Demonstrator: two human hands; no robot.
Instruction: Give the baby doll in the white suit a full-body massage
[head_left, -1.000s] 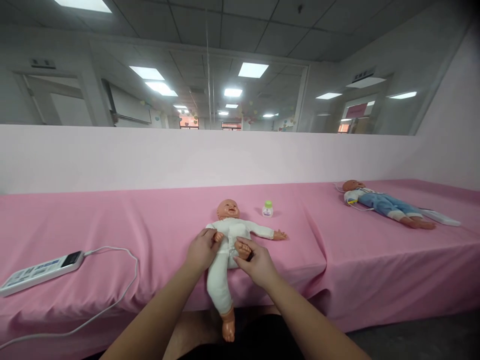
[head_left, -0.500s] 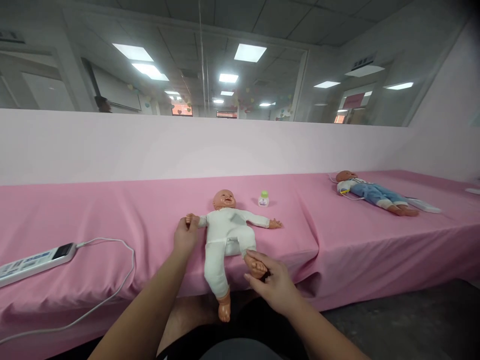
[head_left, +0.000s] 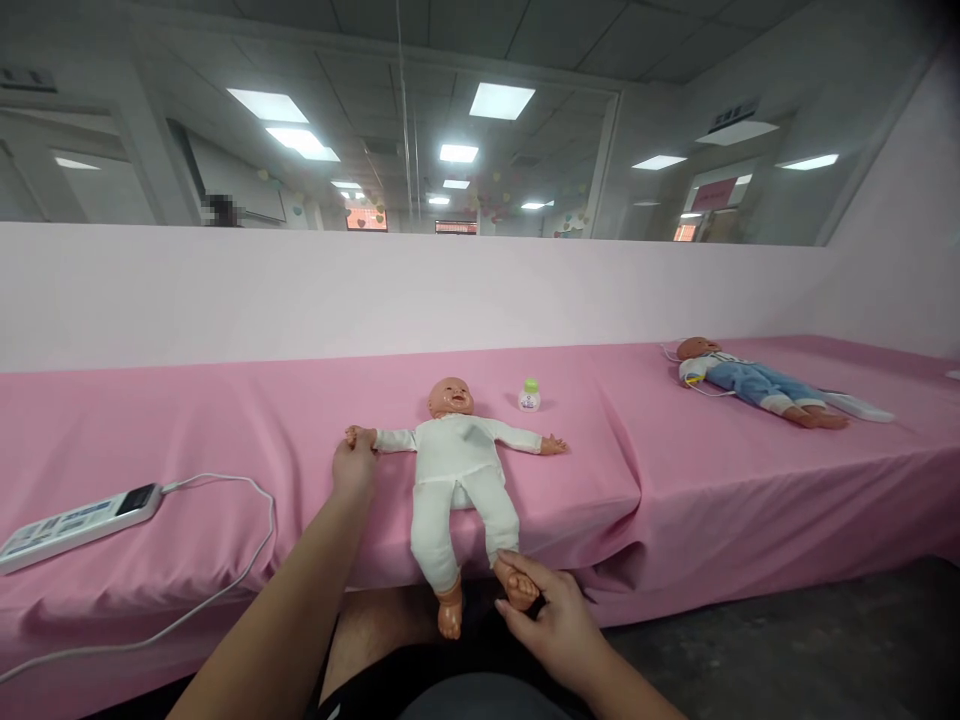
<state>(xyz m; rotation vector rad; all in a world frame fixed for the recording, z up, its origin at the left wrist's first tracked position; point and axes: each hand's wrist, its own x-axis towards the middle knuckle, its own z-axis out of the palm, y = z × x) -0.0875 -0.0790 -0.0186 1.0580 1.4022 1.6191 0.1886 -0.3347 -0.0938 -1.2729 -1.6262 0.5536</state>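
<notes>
A baby doll [head_left: 459, 458] in a white suit lies on its back on the pink cloth, head away from me, its feet hanging past the table's front edge. My left hand [head_left: 354, 465] is closed around the doll's hand at the left, with that arm stretched straight out sideways. At the lower right, my right hand [head_left: 547, 610] grips the doll's foot between thumb and fingers. The doll's other arm lies spread on the cloth and its other foot hangs free. Just right of the doll's head stands a small bottle [head_left: 529, 397] with a green cap.
A white power strip-like device [head_left: 82, 522] with a dark display and a white cable [head_left: 259, 545] lies at the left. Another doll [head_left: 757, 385] in blue trousers lies far right on the pink cloth [head_left: 787, 490]. Behind the table is a low wall [head_left: 375, 295] with a window above.
My left hand has moved left, drawing the doll's arm out straight. My right hand has moved down toward me, and the bent leg it holds is now extended.
</notes>
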